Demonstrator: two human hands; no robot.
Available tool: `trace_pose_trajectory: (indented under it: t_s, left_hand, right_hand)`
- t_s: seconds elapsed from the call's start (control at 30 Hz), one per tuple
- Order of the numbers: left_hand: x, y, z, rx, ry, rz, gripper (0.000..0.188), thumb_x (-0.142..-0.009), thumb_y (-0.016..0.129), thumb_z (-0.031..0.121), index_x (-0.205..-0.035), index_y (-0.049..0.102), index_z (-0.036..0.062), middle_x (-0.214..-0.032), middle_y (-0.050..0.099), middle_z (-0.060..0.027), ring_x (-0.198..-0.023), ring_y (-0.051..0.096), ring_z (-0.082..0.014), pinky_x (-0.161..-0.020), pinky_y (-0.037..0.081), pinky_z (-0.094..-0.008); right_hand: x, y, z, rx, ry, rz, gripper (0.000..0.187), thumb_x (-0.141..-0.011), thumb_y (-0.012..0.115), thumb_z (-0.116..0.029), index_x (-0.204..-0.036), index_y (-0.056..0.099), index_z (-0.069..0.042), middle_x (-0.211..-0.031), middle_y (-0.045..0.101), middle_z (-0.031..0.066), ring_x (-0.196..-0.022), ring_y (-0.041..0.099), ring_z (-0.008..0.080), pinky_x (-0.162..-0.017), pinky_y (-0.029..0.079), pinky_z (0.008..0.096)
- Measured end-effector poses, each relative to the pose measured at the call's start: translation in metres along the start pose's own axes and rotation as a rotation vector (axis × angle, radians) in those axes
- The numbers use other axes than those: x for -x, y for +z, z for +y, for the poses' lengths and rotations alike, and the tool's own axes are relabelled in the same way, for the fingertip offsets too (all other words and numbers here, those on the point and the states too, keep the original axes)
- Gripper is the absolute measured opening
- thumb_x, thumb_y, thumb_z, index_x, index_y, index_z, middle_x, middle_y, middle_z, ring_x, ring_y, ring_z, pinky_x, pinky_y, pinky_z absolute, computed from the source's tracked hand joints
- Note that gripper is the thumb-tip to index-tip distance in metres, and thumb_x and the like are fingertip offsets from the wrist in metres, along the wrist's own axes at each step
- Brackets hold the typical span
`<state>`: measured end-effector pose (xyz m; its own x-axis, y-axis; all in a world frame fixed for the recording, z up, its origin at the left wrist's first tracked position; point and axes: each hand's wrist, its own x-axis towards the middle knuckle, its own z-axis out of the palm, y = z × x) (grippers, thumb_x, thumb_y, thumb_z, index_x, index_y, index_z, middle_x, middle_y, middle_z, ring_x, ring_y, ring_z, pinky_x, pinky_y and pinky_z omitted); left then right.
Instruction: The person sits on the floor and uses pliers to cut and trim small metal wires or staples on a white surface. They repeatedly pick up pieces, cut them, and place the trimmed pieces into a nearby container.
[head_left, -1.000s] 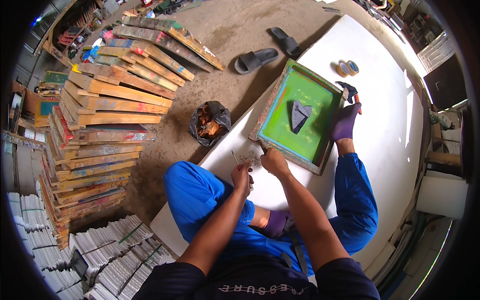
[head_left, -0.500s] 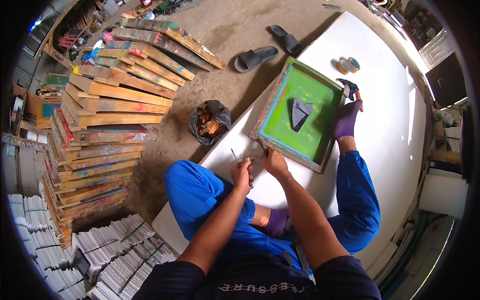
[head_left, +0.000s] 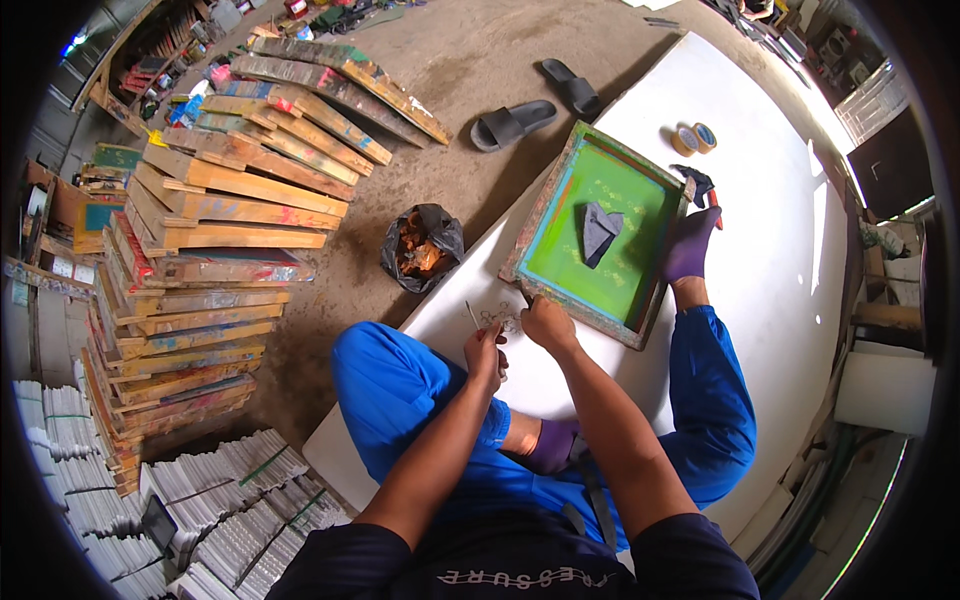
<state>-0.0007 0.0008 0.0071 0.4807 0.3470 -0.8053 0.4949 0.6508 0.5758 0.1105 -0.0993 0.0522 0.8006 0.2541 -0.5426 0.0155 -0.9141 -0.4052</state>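
The left forearm [head_left: 435, 440] slants far and to the right, the right forearm [head_left: 620, 410] far and to the left, so they draw together. The left hand [head_left: 484, 356] is curled in a grip. The right hand [head_left: 547, 325] sits just beside it, slightly farther off, bunched, its back turned up and its fingertips hidden. The hands stand apart. The left knee [head_left: 362, 352] bends out left; the right foot [head_left: 690, 247] rests far right.
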Motion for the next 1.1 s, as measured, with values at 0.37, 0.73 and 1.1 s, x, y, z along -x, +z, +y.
trace_pose_trajectory:
  t_s: [0.37,0.73,1.1]
  left_hand:
    - [-0.015,0.001,-0.011,0.036,0.096,0.052,0.03,-0.094,0.071,0.035,-0.092,0.066,0.0062,-0.078,0.062,-0.0048,-0.036,0.043,-0.0125,-0.034,0.031,-0.0313]
    - [-0.007,-0.004,-0.006,-0.007,0.076,-0.028,0.031,-0.096,0.068,0.034,-0.095,0.063,0.0033,-0.075,0.061,-0.0066,-0.038,0.044,-0.0126,-0.034,0.032,-0.0302]
    - [-0.007,-0.001,-0.006,-0.055,0.006,0.039,0.031,-0.094,0.071,0.036,-0.092,0.065,0.0061,-0.079,0.063,-0.0057,-0.036,0.042,-0.0122,-0.033,0.03,-0.0304]
  right_hand:
    - [-0.001,0.028,0.018,-0.012,-0.051,0.08,0.041,-0.094,0.051,-0.029,-0.12,0.058,0.002,-0.104,0.069,0.034,-0.1,0.069,0.0477,-0.09,0.054,0.0557]
    - [0.004,0.003,-0.011,0.028,-0.007,0.008,0.045,-0.092,0.049,-0.021,-0.127,0.06,0.005,-0.113,0.07,0.0305,-0.11,0.068,0.044,-0.096,0.053,0.0509]
    - [0.002,0.028,0.005,0.041,0.022,0.121,0.041,-0.094,0.049,-0.029,-0.119,0.06,0.002,-0.1,0.071,0.0325,-0.097,0.071,0.047,-0.087,0.056,0.0548]
